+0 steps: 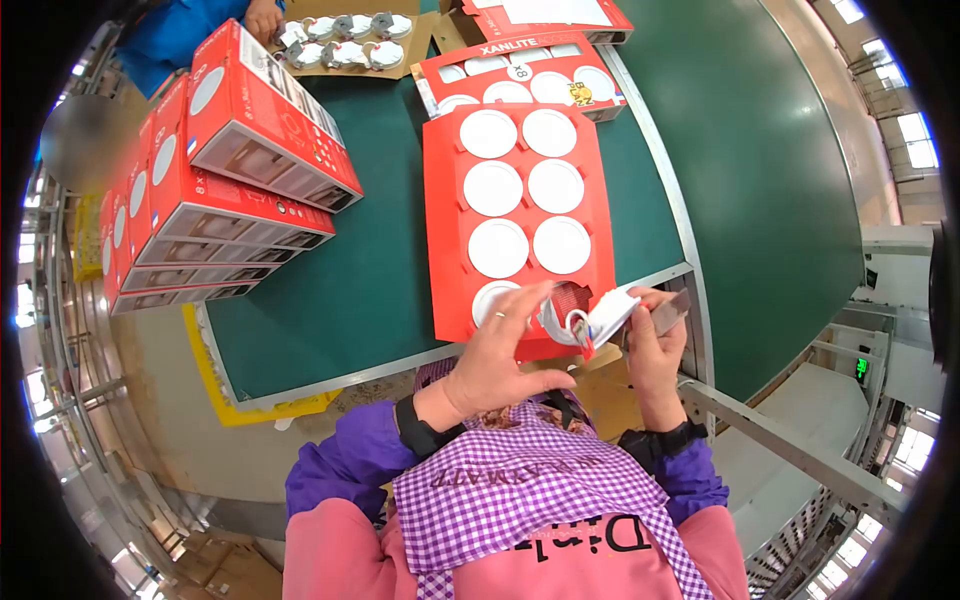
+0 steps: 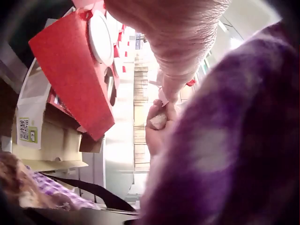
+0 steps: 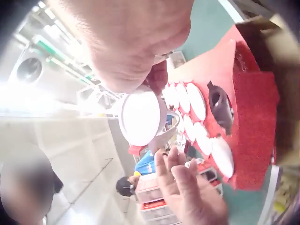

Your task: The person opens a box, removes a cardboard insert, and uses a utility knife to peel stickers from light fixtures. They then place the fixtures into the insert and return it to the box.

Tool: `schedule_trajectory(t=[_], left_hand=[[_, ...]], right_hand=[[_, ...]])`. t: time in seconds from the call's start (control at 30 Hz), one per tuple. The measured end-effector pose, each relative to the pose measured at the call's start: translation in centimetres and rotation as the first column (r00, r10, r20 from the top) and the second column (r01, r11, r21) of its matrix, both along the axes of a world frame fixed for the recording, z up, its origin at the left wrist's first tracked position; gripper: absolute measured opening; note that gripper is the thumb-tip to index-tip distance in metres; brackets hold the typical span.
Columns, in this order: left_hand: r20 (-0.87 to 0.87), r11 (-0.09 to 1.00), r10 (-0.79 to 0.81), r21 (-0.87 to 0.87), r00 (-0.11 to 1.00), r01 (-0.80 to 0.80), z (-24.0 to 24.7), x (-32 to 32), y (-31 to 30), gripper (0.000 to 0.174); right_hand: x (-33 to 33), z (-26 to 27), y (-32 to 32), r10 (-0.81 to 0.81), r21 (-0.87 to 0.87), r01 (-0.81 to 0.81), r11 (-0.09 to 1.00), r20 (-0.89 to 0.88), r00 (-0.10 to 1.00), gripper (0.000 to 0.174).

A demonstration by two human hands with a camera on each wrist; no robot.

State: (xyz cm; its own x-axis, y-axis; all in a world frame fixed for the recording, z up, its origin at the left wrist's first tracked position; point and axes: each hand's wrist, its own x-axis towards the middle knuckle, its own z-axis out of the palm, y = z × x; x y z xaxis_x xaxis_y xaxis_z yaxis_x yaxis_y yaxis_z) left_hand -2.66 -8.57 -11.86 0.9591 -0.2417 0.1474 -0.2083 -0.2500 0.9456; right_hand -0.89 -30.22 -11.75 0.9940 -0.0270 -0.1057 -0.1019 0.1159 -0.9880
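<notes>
My right hand (image 1: pixel 655 350) pinches a white round downlight (image 1: pixel 612 315) by its rim, over the near right corner of a red cardboard insert (image 1: pixel 445 250). The right wrist view shows the white face of this downlight, with a loop and a red piece at its edge. My left hand (image 1: pixel 495 360) is beside it, thumb and fingers spread, fingertips near the loop. Several white lamp discs (image 1: pixel 497 249) sit in two rows in the insert. A dark round opening (image 3: pixel 220 108) shows at the insert's near end, partly covered by the downlight in the head view.
Red printed boxes (image 1: pixel 270 125) are stacked on the left of the green table (image 1: pixel 370 300). Behind the insert is a windowed red box (image 1: pixel 520 70). Farther back, a person in blue (image 1: pixel 180 35) reaches to a carton of lamps (image 1: pixel 345 45). A metal rail (image 1: pixel 650 130) borders the right side.
</notes>
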Motion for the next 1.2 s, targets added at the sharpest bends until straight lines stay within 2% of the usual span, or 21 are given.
schedule_trajectory(t=[0.03, 0.1, 0.17, 0.2, 0.23, 0.3, 0.33, 0.37, 0.4, 0.43, 0.5, 0.57, 0.63, 0.7, 0.73, 0.77, 0.83, 0.97, 1.07, 1.13, 1.2], left_hand=[[-0.176, 0.981, -0.120, -0.175, 0.977, 0.089, 0.6, 0.1, 0.1, 0.092], [-0.090, 0.987, -0.109, -0.129, 0.990, 0.097, 1.2, 0.4, -0.3, 0.081], [-0.028, 0.950, -0.162, -0.276, 0.986, 0.148, 0.3, 0.5, -0.9, 0.062], [-0.269, 0.873, -0.191, -0.487, 0.944, 0.038, 1.7, 0.3, -1.0, 0.047], [-0.269, 0.874, -0.192, -0.485, 0.944, 0.039, 2.0, 0.3, -0.6, 0.047], [-0.478, 0.834, -0.330, -0.552, 0.814, 0.013, 2.3, 0.1, 1.0, 0.043], [-0.564, 0.902, -0.328, -0.426, 0.758, 0.073, 4.5, 0.4, 2.1, 0.042], [-0.580, 0.906, -0.328, -0.418, 0.746, 0.074, 4.5, -0.1, 2.9, 0.042], [-0.537, 0.907, -0.385, -0.372, 0.750, 0.199, 4.5, -0.8, 3.5, 0.040], [-0.498, 0.892, -0.446, -0.320, 0.744, 0.320, 4.5, -1.4, 4.0, 0.038], [-0.560, 0.879, -0.474, -0.342, 0.680, 0.332, 4.9, -2.7, 4.2, 0.037], [-0.514, 0.849, -0.529, -0.297, 0.676, 0.438, 5.2, -3.2, 4.1, 0.037], [-0.487, 0.837, -0.546, -0.277, 0.682, 0.472, 5.5, -3.3, 4.0, 0.041], [-0.330, 0.837, -0.544, -0.149, 0.772, 0.526, 5.7, -3.3, 4.1, 0.048], [-0.364, 0.854, -0.515, -0.138, 0.776, 0.502, 5.8, -3.6, 3.9, 0.053], [-0.369, 0.853, -0.516, -0.136, 0.773, 0.504, 5.9, -3.8, 3.6, 0.053], [-0.161, 0.914, -0.401, -0.132, 0.902, 0.383, 6.1, -4.2, 2.9, 0.044], [-0.151, 0.909, -0.416, -0.048, 0.897, 0.414, 5.9, -4.4, 2.8, 0.042], [-0.101, 0.904, -0.425, -0.002, 0.899, 0.427, 5.9, -4.4, 3.0, 0.033], [-0.282, 0.875, -0.477, -0.059, 0.832, 0.481, 5.7, -4.4, 3.4, 0.026], [-0.276, 0.894, -0.446, -0.087, 0.851, 0.440, 5.3, -4.6, 3.1, 0.022]], right_hand=[[-0.3, -0.1, 0.4, 0.010, 0.004, -0.010, 1.000, 0.005, 1.000, 0.006], [-0.9, -0.1, 1.7, -0.043, 0.168, 0.050, 0.985, -0.044, 0.998, 0.008], [-1.8, -0.5, 1.5, -0.029, 0.211, 0.048, 0.976, -0.092, 0.995, 0.010], [-2.1, -1.0, 1.3, 0.023, 0.192, 0.000, 0.981, -0.116, 0.993, 0.010], [-2.4, -1.3, 1.3, 0.073, 0.175, -0.047, 0.983, -0.143, 0.987, 0.010], [-3.4, -0.3, 1.0, 0.075, 0.095, -0.060, 0.994, -0.159, 0.984, 0.007], [-3.7, 0.3, 0.1, 0.231, -0.004, -0.242, 0.970, -0.285, 0.930, 0.005], [-4.1, 1.2, -0.5, 0.359, -0.071, -0.425, 0.902, -0.422, 0.832, 0.004], [-3.9, 3.2, -0.6, 0.287, -0.130, -0.409, 0.903, -0.525, 0.801, 0.003], [-4.4, 2.8, -1.0, 0.299, -0.156, -0.369, 0.916, -0.346, 0.889, 0.011], [-4.1, 4.3, -0.9, 0.442, -0.185, -0.453, 0.872, -0.096, 0.892, 0.018], [-4.6, 5.9, 0.1, 0.554, -0.029, -0.573, 0.819, -0.222, 0.802, 0.026], [-4.5, 6.6, 1.1, 0.683, -0.092, -0.697, 0.711, -0.143, 0.716, 0.025], [-5.0, 5.6, 1.1, 0.680, -0.088, -0.689, 0.720, -0.111, 0.725, 0.024], [-5.3, 5.2, 1.1, 0.685, -0.085, -0.689, 0.719, -0.081, 0.724, 0.022], [-5.4, 5.0, 1.1, 0.683, -0.080, -0.687, 0.722, -0.081, 0.726, 0.022], [-5.6, 4.8, 1.0, 0.683, -0.005, -0.686, 0.727, -0.097, 0.724, 0.018], [-5.6, 4.7, 1.0, 0.691, 0.037, -0.690, 0.723, -0.074, 0.719, 0.019], [-5.9, 4.8, 1.1, 0.685, 0.161, -0.668, 0.727, -0.239, 0.688, 0.021], [-6.2, 4.5, 1.0, 0.713, 0.364, -0.616, 0.699, -0.290, 0.638, 0.024], [-6.4, 4.3, 1.1, 0.697, 0.370, -0.593, 0.716, -0.324, 0.640, 0.024]])
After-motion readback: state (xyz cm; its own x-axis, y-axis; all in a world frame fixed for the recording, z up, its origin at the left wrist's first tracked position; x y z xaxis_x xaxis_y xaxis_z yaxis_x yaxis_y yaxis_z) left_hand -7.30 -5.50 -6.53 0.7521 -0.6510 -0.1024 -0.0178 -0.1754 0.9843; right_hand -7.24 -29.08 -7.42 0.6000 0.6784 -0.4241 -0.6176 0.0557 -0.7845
